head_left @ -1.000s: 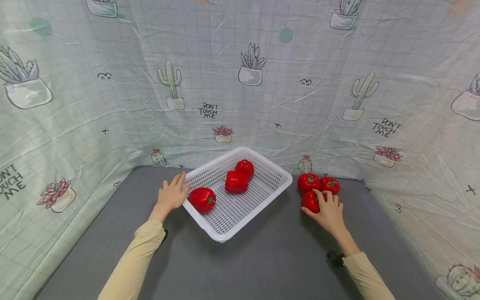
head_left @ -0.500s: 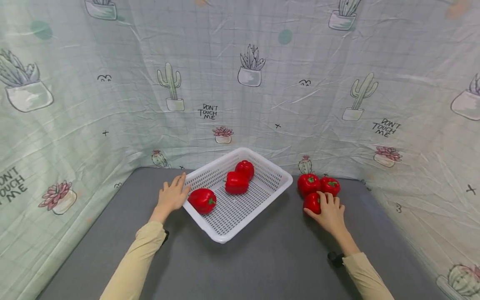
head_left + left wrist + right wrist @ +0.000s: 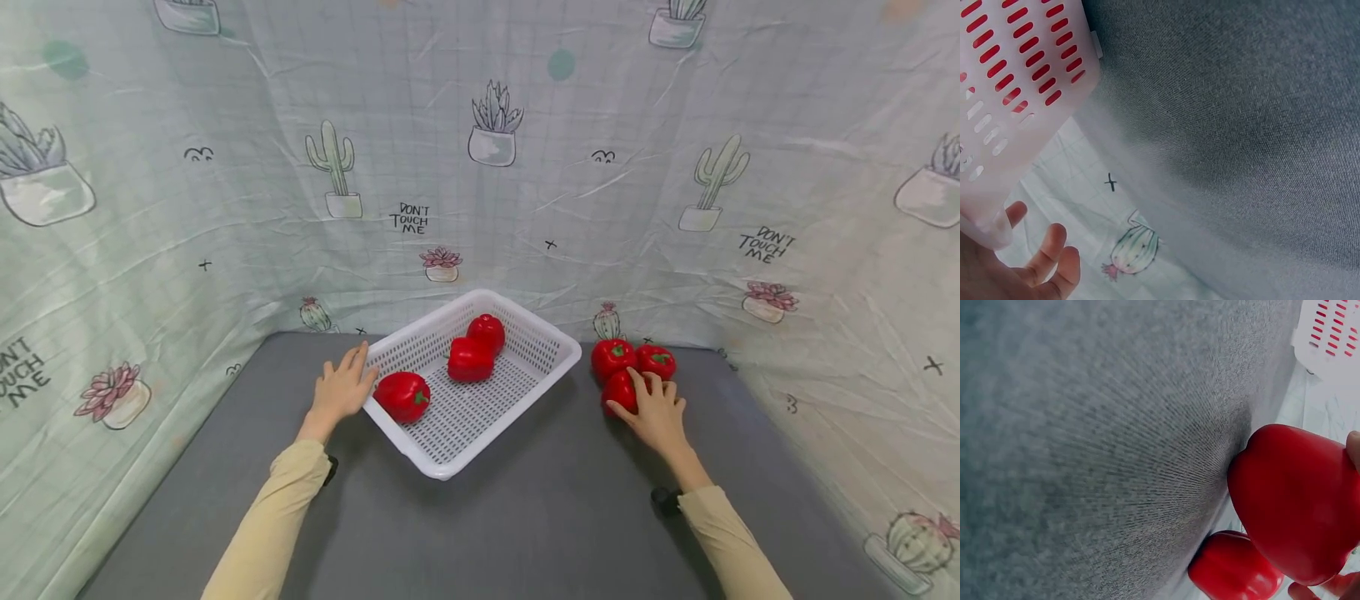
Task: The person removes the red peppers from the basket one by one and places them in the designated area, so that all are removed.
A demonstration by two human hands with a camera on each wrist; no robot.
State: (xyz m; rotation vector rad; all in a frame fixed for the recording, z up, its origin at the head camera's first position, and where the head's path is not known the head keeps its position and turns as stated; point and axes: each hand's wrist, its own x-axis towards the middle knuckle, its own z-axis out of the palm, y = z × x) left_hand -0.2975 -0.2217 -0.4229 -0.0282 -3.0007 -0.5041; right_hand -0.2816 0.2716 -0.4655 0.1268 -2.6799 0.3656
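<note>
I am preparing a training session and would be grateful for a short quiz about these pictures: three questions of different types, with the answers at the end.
1. How many red peppers are in the white basket?

2. True or false: the left hand is at the basket's rim and holds no pepper.

3. The pepper that the right hand grips is:
a) inside the basket
b) outside the basket, close to two other peppers
c) left of the basket

Key: 1. Three. 2. True. 3. b.
</note>
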